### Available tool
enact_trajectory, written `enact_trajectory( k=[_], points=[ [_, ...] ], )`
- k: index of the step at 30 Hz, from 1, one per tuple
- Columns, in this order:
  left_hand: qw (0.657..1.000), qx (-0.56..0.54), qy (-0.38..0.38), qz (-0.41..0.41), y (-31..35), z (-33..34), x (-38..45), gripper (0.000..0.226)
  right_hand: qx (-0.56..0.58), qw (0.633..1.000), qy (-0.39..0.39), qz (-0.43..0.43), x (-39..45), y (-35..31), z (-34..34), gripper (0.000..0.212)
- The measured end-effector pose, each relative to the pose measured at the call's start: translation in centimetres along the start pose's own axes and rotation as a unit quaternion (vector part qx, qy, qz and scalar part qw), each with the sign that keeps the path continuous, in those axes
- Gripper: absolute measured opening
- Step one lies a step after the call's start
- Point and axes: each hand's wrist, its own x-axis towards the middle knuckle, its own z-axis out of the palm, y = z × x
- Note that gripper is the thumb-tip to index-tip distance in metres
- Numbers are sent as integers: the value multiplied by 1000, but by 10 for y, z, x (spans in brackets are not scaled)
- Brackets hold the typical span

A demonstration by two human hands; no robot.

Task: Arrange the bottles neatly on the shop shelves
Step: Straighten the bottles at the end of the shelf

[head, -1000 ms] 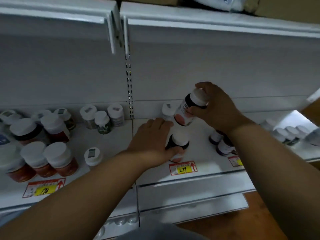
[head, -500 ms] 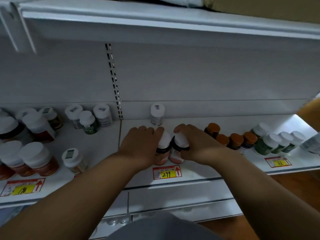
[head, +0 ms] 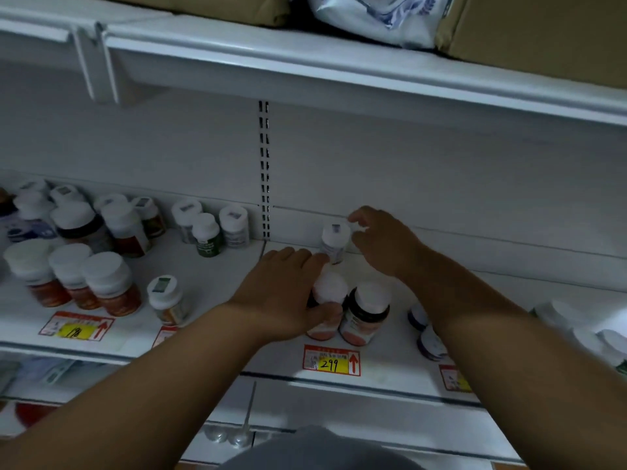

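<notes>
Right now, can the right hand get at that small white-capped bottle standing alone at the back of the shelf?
Probably yes. The right hand is open beside the small bottle, fingers at its cap, with nothing between them. The left hand holds a front bottle lower down, out of the way.

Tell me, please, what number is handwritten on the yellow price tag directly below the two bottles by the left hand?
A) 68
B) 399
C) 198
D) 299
D: the yellow price tag on the shelf edge below the two bottles beside the left hand reads 299.
</notes>
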Motion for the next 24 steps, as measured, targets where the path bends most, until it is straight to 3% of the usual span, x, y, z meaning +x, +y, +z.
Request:
enact_trajectory(
  k=[5,13,16,21,24],
  points=[
    [995,-71,53,-56,-11,-5,-21,76,-156,982,-92,-56,44,1,31,39],
    [990,-80,61,-104,-26,-13,-42,65,-163,983,-50,-63,57,5,48,34],
    [989,-92,59,-100,-29,-16,-43,65,-133,988,-49,-67,54,8,53,31],
    [990,-92,50,-94,-36,-29,-43,78,59,997,55,19,34,-13,28,57],
    [986,-114,85,-92,-38,-35,-41,81,155,978,132,35,3,-39,12,39]
  ],
)
